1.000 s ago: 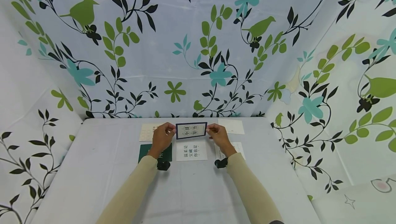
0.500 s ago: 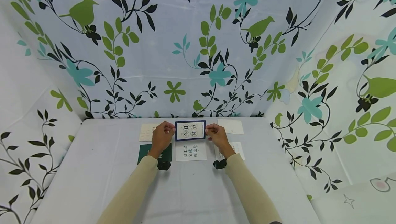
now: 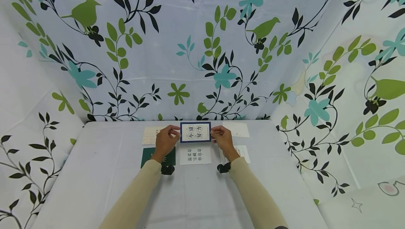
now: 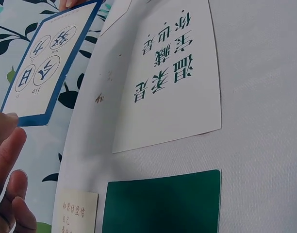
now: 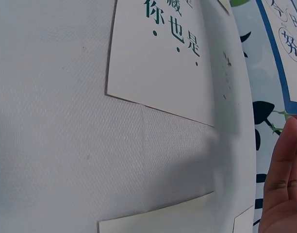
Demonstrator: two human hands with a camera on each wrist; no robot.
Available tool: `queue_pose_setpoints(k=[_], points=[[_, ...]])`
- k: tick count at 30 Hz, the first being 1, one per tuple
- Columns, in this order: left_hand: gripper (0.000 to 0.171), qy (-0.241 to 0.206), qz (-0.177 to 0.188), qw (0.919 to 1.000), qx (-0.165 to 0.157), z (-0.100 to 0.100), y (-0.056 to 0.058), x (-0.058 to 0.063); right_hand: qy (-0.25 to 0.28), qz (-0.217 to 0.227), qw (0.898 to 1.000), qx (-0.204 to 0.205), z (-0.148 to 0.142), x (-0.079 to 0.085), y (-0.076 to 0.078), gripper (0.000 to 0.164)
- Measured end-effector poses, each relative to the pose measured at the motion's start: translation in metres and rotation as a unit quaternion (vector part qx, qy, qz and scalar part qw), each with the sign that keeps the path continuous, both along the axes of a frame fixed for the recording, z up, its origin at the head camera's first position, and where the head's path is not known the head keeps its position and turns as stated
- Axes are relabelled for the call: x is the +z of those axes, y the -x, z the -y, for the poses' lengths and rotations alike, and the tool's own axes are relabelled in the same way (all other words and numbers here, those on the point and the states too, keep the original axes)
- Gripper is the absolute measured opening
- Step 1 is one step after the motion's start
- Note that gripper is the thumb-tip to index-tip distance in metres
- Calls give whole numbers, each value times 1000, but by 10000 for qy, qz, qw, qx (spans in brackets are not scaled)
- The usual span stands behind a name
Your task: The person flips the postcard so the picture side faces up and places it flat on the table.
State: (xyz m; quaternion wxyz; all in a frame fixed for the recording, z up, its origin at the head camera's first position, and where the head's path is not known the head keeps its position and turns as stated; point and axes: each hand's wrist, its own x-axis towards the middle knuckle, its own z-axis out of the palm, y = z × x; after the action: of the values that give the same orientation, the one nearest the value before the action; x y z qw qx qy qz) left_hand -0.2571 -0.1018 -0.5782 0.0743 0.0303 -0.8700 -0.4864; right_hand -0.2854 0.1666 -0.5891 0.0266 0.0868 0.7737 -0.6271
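A blue-bordered card (image 3: 195,132) with circled characters is held up above the table between both hands, its printed face toward the head camera. My left hand (image 3: 166,142) pinches its left end between thumb and finger; in the left wrist view the thumb (image 4: 7,121) lies at the card's corner. My right hand (image 3: 224,140) pinches the right end, and the fingers (image 5: 287,150) show at the border in the right wrist view. Directly below, a white card (image 3: 195,155) with dark green characters lies flat on the table.
A dark green card (image 3: 171,158) lies partly under the left forearm, with a cream card (image 3: 148,136) behind it. On the right are a pale card (image 3: 237,129) at the back and a white card (image 3: 243,151) beside the wrist. Patterned cloth (image 3: 190,64) rises behind the table.
The blue-bordered card has tipped up from a slant to face the head camera more fully, and has risen slightly. Both hands keep their hold on its ends; the other cards stay put.
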Motion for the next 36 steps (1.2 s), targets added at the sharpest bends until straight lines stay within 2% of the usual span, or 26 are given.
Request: queue_pose_setpoints(k=[6, 12, 18, 26, 36], points=[[42, 81, 15, 9999, -134, 1, 0, -2, -54, 9, 10000, -4, 1, -1, 0, 23], [56, 181, 209, 9992, -286, 2, 0, -1, -75, 14, 9999, 140, 2, -2, 0, 34], [64, 238, 195, 9990, -338, 2, 0, -3, -132, 131, 9996, 214, 3, 0, -2, 47], [59, 253, 319, 9986, -325, 2, -1, -4, -244, 120, 9992, 302, 3, 0, -3, 56], [39, 365, 326, 9986, -179, 2, -3, -5, -315, 40, 9990, 304, 5, 2, -8, 52]])
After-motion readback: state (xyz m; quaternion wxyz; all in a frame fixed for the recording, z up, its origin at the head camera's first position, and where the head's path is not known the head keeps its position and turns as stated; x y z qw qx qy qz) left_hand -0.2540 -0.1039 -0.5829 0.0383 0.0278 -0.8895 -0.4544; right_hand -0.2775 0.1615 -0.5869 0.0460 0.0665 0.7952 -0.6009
